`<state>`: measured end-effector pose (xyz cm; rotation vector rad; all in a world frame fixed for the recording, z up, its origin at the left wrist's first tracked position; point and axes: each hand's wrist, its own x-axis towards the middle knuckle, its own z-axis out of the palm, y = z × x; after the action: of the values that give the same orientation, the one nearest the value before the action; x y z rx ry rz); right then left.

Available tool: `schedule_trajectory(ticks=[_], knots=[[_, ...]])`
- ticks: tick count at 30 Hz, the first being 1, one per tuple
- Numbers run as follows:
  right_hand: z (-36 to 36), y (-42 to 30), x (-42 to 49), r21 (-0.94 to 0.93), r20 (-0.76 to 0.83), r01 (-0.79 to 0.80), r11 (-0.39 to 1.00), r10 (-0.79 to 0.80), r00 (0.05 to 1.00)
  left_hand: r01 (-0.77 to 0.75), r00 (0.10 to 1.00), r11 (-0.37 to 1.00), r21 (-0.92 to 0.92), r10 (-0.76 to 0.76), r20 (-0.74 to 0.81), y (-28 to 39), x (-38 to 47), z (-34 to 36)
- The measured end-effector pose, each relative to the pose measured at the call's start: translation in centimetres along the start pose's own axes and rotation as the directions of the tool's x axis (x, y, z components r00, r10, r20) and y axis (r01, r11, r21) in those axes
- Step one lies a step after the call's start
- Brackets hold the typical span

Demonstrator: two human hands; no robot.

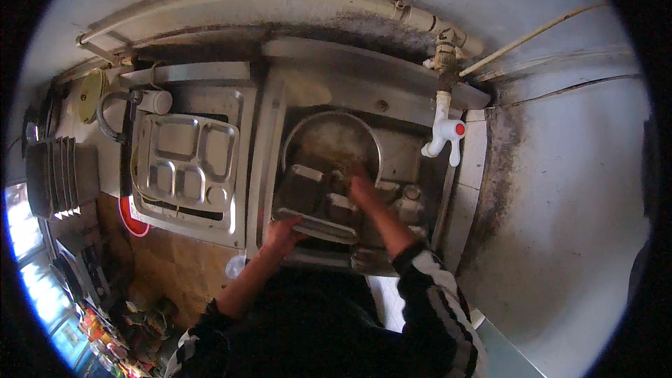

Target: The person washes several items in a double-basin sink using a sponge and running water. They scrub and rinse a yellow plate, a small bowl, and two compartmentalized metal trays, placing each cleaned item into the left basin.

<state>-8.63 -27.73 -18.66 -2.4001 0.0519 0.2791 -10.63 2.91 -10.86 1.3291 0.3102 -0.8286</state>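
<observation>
My left hand [282,235] grips the near edge of a stainless steel compartment tray [302,191], which lies tilted in a metal sink [266,168]. My right hand [359,185] is blurred over the tray's right part, and its fingers reach toward a round metal basin [379,149] behind the tray. Whether it holds anything cannot be made out. Cloudy brownish contents show inside the basin. More metal trays [407,205] lie in the sink to the right of my right hand, partly in shadow.
A white plastic tap [445,138] with a red dot hangs over the sink's right side. On the left sink unit rests another compartment tray [216,149], beside a curved faucet [107,115]. Several metal trays [60,178] stand at far left. A red basin [134,220] sits lower down.
</observation>
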Motion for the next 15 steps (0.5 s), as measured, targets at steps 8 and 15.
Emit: schedule_trajectory(ticks=[8,15], knots=[[1.3,-1.2,-0.2,0.077,-0.006,0.146,0.986,-0.146,0.989,-0.014,1.0,0.999,0.047,0.014,0.006,0.6,0.3,-0.5],[0.2,1.2,-0.2,0.085,0.147,-0.065,0.994,0.052,0.988,0.251,0.943,0.937,-0.244,-0.294,-0.156,2.5,0.4,1.3]])
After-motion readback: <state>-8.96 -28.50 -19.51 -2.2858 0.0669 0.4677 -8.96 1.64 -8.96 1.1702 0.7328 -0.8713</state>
